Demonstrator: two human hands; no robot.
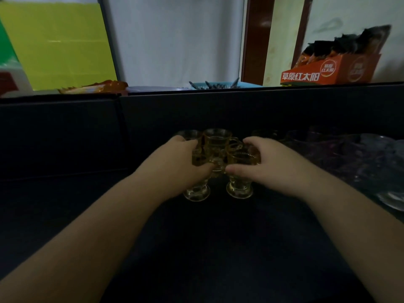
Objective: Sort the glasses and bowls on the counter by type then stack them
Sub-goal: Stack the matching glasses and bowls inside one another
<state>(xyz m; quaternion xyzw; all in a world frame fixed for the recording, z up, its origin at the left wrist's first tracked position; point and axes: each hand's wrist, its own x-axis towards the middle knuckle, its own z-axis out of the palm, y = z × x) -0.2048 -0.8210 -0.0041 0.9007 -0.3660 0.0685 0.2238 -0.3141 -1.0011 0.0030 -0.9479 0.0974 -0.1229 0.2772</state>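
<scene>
Nearest to me, both bare forearms reach forward over the dark surface (207,248) toward a cluster of small amber glasses (217,147). My left hand (175,165) curls around the left glass (196,189) of the cluster, thumb across its near side, with only the round foot showing below the palm. My right hand (269,165) curls the same way around the right glass (239,184), thumb pointing in toward the left hand. Behind these two, more amber glasses with handles stand packed together, touching. To the right of the cluster sit clear glass bowls (371,162), dim and hard to count. Past the cluster rises a dark wall (240,110), and beyond it, to the right, stands an orange box (332,68).
</scene>
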